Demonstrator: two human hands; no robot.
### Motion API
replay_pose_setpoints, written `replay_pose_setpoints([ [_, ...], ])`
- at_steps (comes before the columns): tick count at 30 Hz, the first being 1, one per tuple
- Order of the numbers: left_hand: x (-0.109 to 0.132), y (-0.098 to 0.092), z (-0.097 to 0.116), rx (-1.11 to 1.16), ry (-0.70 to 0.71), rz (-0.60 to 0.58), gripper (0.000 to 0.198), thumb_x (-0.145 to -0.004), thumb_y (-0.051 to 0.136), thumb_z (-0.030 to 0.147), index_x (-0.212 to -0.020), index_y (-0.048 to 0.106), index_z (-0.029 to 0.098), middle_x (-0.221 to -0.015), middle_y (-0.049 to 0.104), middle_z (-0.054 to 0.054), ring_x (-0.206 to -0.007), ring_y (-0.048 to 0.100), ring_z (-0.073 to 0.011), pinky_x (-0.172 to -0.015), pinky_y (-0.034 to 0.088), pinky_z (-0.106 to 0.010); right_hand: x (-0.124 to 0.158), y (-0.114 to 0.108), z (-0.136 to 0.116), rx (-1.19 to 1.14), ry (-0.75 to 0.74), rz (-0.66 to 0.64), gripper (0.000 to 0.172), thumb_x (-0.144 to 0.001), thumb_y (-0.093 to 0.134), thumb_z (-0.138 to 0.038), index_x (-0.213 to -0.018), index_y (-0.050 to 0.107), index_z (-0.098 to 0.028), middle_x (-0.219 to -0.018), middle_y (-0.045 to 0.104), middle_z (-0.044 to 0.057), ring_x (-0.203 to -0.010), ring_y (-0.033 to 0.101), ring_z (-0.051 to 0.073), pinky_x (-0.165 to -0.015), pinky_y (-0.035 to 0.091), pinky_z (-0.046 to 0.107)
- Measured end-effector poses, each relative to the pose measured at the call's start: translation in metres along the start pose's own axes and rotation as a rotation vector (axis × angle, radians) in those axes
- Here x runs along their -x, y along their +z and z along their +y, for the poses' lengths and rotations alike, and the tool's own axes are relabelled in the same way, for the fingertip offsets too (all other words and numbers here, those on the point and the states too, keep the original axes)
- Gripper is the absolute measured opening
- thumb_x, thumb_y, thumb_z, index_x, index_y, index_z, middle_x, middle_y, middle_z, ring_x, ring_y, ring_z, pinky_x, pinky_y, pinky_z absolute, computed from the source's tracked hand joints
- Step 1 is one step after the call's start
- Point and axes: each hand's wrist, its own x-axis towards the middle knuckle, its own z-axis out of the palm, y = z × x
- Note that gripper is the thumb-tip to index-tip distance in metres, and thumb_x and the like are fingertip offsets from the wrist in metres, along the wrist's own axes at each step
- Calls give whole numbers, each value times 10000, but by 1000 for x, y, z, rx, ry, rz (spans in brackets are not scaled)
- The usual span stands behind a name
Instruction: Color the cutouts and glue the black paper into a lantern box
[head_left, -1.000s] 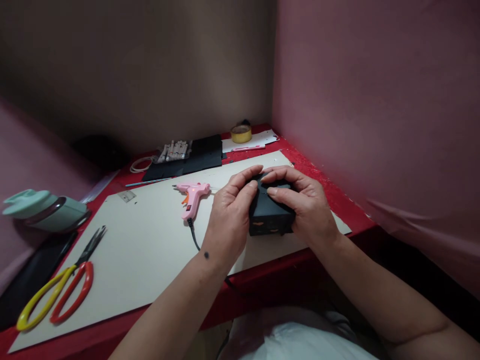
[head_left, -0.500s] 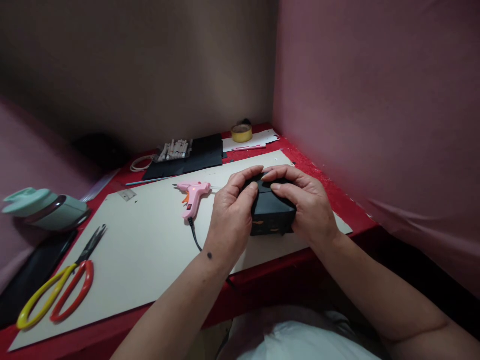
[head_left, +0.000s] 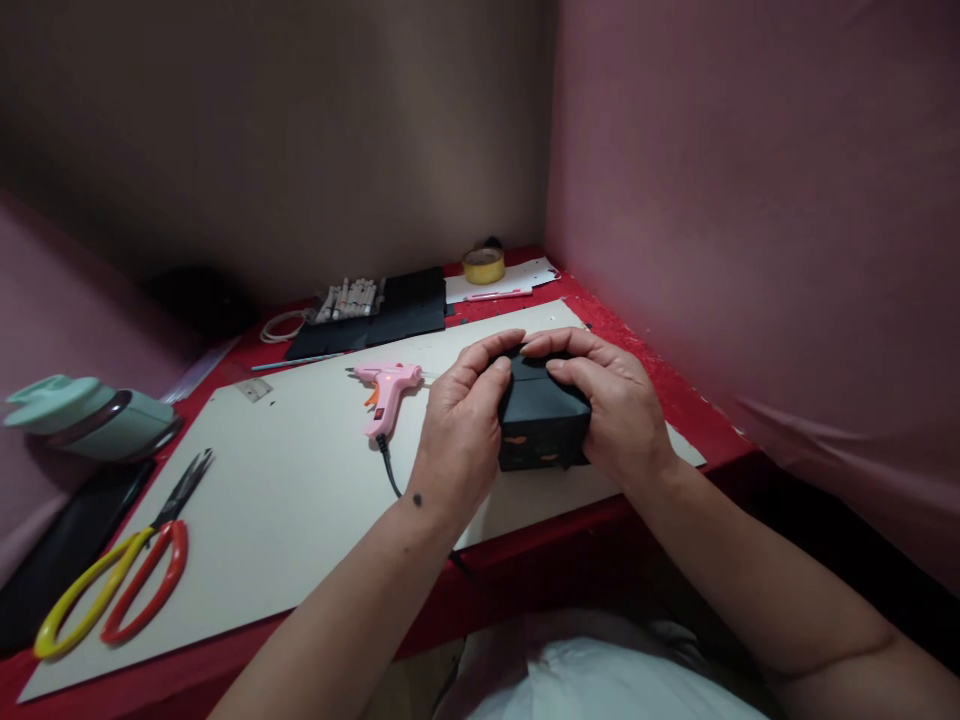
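Note:
A small black box (head_left: pixel 546 415) with orange marks on its near side is gripped between both hands above the front of the white board. My left hand (head_left: pixel 466 415) closes round its left side, thumb on the top edge. On the right side my right hand (head_left: pixel 619 400) holds it the same way, its thumb resting on the top face near a seam. The fingertips of both hands almost meet at the far top edge. Left of my left hand a pink glue gun (head_left: pixel 390 390) lies on the board, its small light glowing. The far side of the box is hidden.
Scissors (head_left: pixel 150 550) with yellow and red handles lie at the left of the white board (head_left: pixel 300 500). A mint-green bottle (head_left: pixel 97 418) is at the left edge. Farther back are markers (head_left: pixel 349 300) on black sheets (head_left: pixel 416 305) and a yellow tape roll (head_left: pixel 484 265).
The box has tipped slightly, and a little more of its top shows. My right thumb has shifted a bit to the right along the top; both hands keep their grip.

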Motion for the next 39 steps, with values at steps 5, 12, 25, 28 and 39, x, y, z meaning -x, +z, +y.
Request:
replay_pose_setpoints([
  [5,-2,-8,3,-201,148,2,327,-959,576,350,-1230,715,232,-1361,662,-72,-1313,570,-250,-1122,425,-360,-1,0,-1,-12,30,-1,170,-765,607,-165,-829,747,-237,-879,710,-19,-864,588,166,-781,424,307],
  [12,15,-29,3,-1200,909,-127,548,-1036,479,403,-1470,477,68,-1558,477,-212,-1516,346,-318,-1263,195,-525,-2,0,-2,-5,54,-4,188,-736,605,-177,-861,734,-234,-830,680,-32,-786,558,143,-724,404,298],
  [25,17,-25,12,-1457,999,-193,466,-1025,509,353,-1257,645,-26,-1367,642,-259,-1319,584,-413,-1131,450,-609,-2,0,-1,11,52,39,237,-780,585,-203,-951,740,-252,-958,707,-37,-834,571,141,-773,419,298],
  [28,17,-25,11,-1449,1006,-190,465,-1022,513,344,-1260,643,-33,-1371,636,-265,-1323,580,-416,-1121,463,-609,-3,2,-1,11,49,50,241,-782,571,-200,-940,747,-247,-966,715,-35,-856,582,144,-799,421,301],
  [39,16,-24,10,-1440,996,-184,443,-1023,500,321,-1257,633,-32,-1364,641,-264,-1318,584,-412,-1120,457,-614,-5,0,-4,-122,56,-50,249,-803,705,-352,-1024,705,-236,-981,681,-10,-920,606,155,-837,449,302],
])
